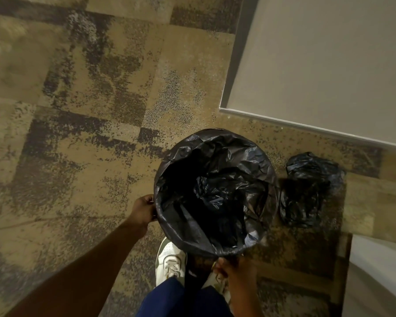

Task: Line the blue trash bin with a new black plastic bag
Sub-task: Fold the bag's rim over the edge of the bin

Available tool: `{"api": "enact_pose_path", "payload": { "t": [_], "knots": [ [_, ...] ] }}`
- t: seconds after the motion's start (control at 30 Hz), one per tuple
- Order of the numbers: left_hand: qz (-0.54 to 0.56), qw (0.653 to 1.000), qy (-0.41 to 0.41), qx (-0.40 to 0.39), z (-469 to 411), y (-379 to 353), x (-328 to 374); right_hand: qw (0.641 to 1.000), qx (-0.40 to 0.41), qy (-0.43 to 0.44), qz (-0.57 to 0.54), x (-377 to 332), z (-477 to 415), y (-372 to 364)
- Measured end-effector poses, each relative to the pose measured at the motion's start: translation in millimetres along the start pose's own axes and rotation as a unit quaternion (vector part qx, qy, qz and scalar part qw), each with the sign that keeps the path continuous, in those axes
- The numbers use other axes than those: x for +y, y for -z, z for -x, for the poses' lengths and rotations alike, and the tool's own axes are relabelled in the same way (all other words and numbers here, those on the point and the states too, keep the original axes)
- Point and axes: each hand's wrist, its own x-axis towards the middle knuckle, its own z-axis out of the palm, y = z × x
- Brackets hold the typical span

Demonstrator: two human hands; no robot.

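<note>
Low in the frame's centre, the black bag (pixel 213 193) is draped over the bin's rim, hiding the bin. It is pinched by the left hand (pixel 144 210) and right hand (pixel 232 267) at opposite edges, seemingly to pull the overhang down evenly.

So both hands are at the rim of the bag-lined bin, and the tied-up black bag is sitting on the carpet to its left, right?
Not quite. In the head view the tied-up black bag sits to the bin's right, not left. Both the left hand and right hand are at the rim.
</note>
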Motion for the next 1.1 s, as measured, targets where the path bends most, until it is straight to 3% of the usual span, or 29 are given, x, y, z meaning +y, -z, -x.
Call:
{"api": "enact_pose_path", "payload": {
  "t": [0.07, 0.17, 0.23, 0.27, 0.3, 0.33, 0.37, 0.43, 0.5, 0.57, 0.63, 0.73, 1.1],
  "knots": [
    [-0.006, 1.000, 0.003, 0.016, -1.1, -5.3, 3.8, 0.999, 0.029, 0.013, -0.022, 4.2, 1.5, 9.6],
    [0.003, 0.999, 0.017, 0.033, -2.0, -9.3, 11.2, 0.998, 0.037, 0.013, 0.040, -0.4, 5.5, 20.4],
    [0.013, 0.995, 0.004, 0.098, 0.8, -8.6, 20.3, 0.987, 0.068, 0.089, 0.113, -8.7, 13.1, 26.8],
    [-0.001, 0.988, -0.031, 0.152, 4.5, -7.4, 25.5, 0.975, 0.126, 0.131, 0.128, -15.3, 19.4, 31.3],
    [-0.038, 0.973, -0.086, 0.209, 10.3, -6.4, 30.9, 0.961, 0.134, 0.161, 0.180, -22.4, 23.7, 38.1],
    [-0.097, 0.951, -0.159, 0.246, 17.8, -6.6, 35.2, 0.926, 0.203, 0.232, 0.218, -31.1, 24.8, 46.5],
    [-0.184, 0.916, -0.241, 0.262, 26.8, -8.2, 39.4, 0.907, 0.215, 0.262, 0.249, -38.4, 34.3, 47.0],
    [-0.408, 0.792, -0.372, 0.261, 42.3, -16.4, 45.7, 0.833, 0.327, 0.319, 0.311, -66.5, 27.7, 42.1],
    [-0.569, 0.663, -0.436, 0.214, 51.5, -31.6, 46.1, 0.777, 0.316, 0.354, 0.413, -80.5, 20.6, 41.0],
    [-0.629, 0.605, -0.458, 0.168, 52.8, -44.2, 41.6, 0.728, 0.266, 0.370, 0.512, -101.1, 9.6, 31.3],
    [-0.655, 0.585, -0.455, 0.145, 47.7, -50.4, 40.0, 0.709, 0.249, 0.377, 0.542, -112.8, -9.7, 22.6],
    [-0.684, 0.588, -0.414, 0.127, 37.4, -51.0, 45.2, 0.678, 0.232, 0.358, 0.598, -121.2, -30.6, 22.5],
    [-0.711, 0.565, -0.408, 0.095, 67.3, -54.0, 88.4, 0.658, 0.182, 0.372, 0.628, -144.3, -5.8, 39.3]
  ]
}}
